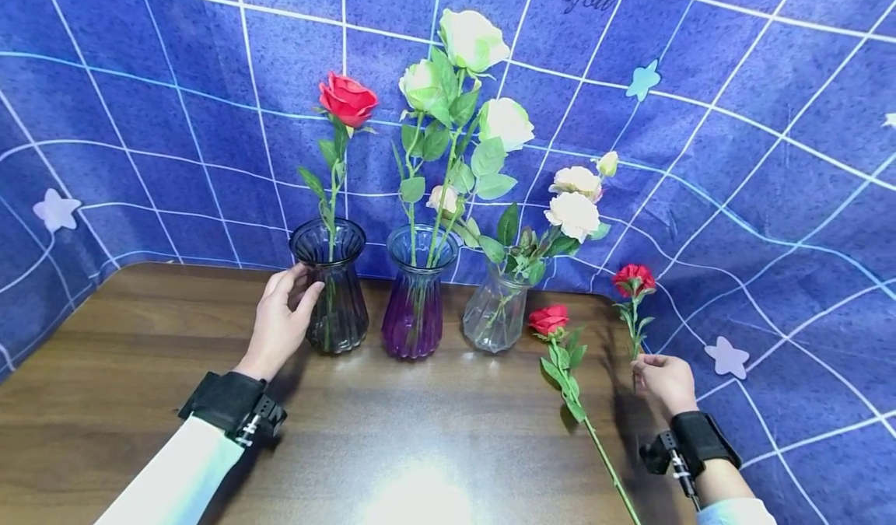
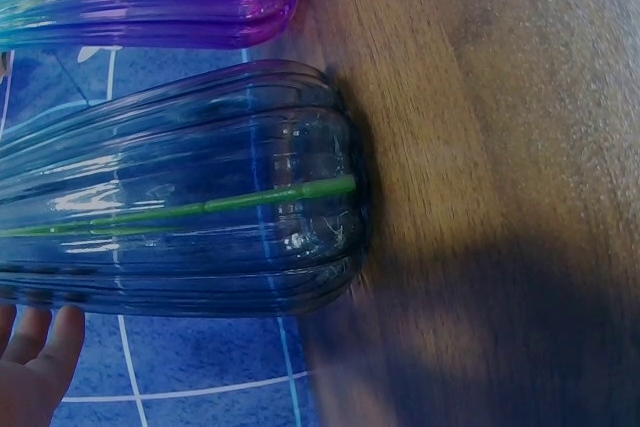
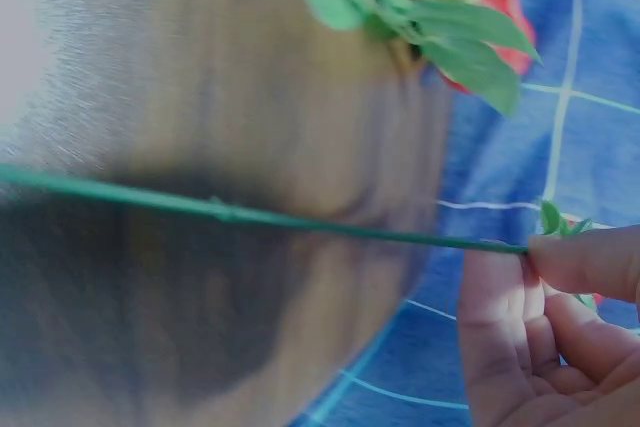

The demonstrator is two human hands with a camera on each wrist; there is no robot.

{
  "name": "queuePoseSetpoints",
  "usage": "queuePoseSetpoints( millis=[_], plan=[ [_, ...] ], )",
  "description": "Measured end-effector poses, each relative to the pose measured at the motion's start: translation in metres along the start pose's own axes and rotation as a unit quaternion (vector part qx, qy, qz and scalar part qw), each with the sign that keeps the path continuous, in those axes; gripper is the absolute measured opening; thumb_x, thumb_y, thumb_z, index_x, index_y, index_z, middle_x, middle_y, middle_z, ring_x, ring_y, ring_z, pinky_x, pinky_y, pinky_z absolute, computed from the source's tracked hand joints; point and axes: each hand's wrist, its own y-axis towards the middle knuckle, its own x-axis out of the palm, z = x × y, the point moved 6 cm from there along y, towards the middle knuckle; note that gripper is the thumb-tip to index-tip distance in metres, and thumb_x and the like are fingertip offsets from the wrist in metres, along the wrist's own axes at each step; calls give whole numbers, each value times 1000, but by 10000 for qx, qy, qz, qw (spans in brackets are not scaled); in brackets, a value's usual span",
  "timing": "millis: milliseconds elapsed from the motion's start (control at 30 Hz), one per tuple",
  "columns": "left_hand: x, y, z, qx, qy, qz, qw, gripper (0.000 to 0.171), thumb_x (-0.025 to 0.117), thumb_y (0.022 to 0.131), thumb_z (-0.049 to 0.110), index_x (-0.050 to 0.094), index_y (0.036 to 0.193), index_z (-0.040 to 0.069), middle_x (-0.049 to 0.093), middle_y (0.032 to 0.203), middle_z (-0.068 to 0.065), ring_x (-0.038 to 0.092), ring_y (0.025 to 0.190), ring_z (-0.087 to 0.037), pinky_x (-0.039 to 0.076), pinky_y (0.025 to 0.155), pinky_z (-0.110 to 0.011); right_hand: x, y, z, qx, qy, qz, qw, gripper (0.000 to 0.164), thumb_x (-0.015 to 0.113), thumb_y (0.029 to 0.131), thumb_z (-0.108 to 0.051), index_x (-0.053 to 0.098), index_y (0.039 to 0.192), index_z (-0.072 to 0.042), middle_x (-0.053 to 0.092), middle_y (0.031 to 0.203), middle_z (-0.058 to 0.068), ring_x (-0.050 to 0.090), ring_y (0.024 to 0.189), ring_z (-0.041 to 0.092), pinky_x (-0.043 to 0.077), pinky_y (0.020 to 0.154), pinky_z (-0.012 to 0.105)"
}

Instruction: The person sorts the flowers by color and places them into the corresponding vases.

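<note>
At the left, my left hand holds the side of a dark glass vase below its rim, thumb in front and fingers behind. One red rose stands in that vase; its green stem reaches the bottom in the left wrist view. Over at the right, my right hand pinches the stem of a red carnation between thumb and fingers, bloom upward. In the right wrist view the thin stem runs left from the fingertips. Another red rose lies on the table beside it.
A blue-and-purple vase with several pale green-white roses stands mid-table. Right of it is a clear vase with cream flowers. A blue patterned cloth hangs behind the wooden table and along its sides.
</note>
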Motion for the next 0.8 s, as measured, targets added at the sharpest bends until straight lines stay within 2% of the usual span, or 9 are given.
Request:
queuePoseSetpoints(
  millis=[267,400,600,800],
  plan=[
    [-1,0,-1,-10,70,-19,10000,41,59,91,10,50,126,-10,50,120,-25,56,107,-33,40,80,5,-9,-10,-12,-54,359,-188,9992,33,53,89,-6,54,111,19,58,61,-11,54,56,0,52,55,17],
    [-1,0,0,37,107,-6,9999,41,59,92,10,50,126,-10,50,119,-25,56,106,-33,39,80,5,-10,-15,-20,-138,462,-131,9987,34,54,89,-6,54,113,18,58,61,-14,55,57,-1,53,56,16],
    [-1,0,-1,54,168,-26,9998,41,59,92,11,50,125,-11,51,118,-25,56,106,-33,40,80,5,-17,-22,-42,-478,389,270,9977,33,57,90,-10,58,113,14,57,60,-21,55,56,-3,49,54,13],
    [0,0,-2,21,136,-33,9999,41,59,91,11,50,125,-10,51,119,-25,57,105,-33,40,80,4,-24,-28,-72,-789,885,745,9902,30,58,90,-10,59,111,11,55,58,-23,55,54,-3,47,51,12]
  ],
)
